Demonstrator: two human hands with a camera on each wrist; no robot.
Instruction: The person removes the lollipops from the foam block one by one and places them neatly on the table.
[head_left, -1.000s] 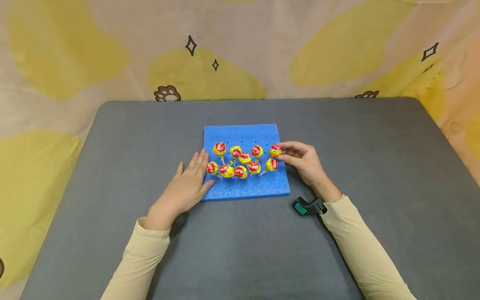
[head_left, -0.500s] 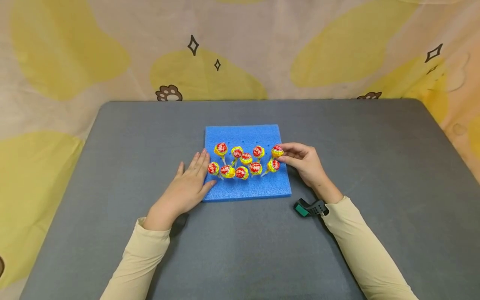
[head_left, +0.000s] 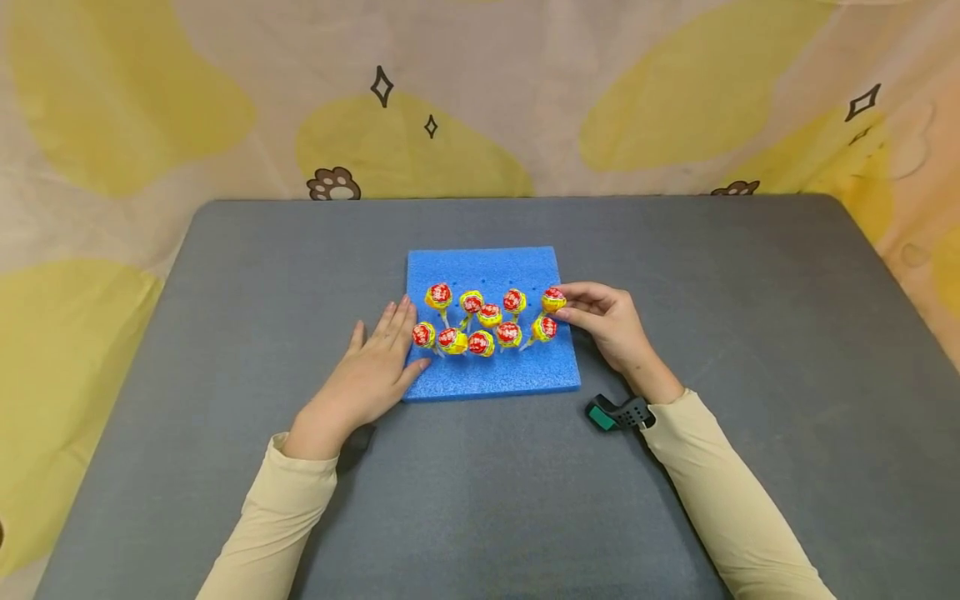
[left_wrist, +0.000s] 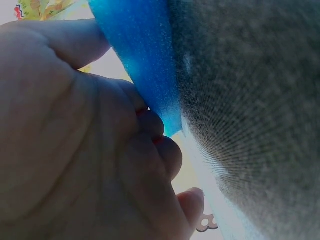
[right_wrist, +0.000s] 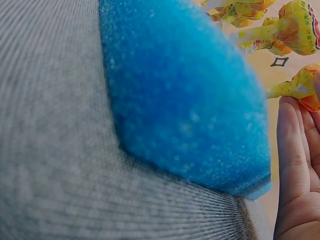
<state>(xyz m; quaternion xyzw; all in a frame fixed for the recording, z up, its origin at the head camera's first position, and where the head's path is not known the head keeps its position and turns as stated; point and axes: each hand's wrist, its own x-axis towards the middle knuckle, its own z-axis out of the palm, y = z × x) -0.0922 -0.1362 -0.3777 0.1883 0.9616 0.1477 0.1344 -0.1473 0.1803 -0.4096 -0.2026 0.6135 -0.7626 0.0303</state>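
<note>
A blue foam board [head_left: 487,379] lies on the grey table, with several lollipops in red and yellow wrappers standing in it in two rough rows. My right hand [head_left: 611,327] pinches the lollipop [head_left: 553,300] at the right end of the back row between thumb and fingers. Just in front of that one leans another lollipop [head_left: 544,328]. Flat against the board's left edge rests my left hand [head_left: 367,375], fingers straight and thumb over the near corner. In the left wrist view its fingertips meet the foam's side. The right wrist view shows fingers [right_wrist: 295,160] beneath the wrapped head.
Small holes run across the board behind the back row of lollipops. A black strap with a green face [head_left: 615,413] sits at the right wrist. Beyond the table's far edge hangs a patterned cloth [head_left: 480,100].
The head of the pinched lollipop has shifted slightly to the right relative to the board. Both hands have kept nearly the same places.
</note>
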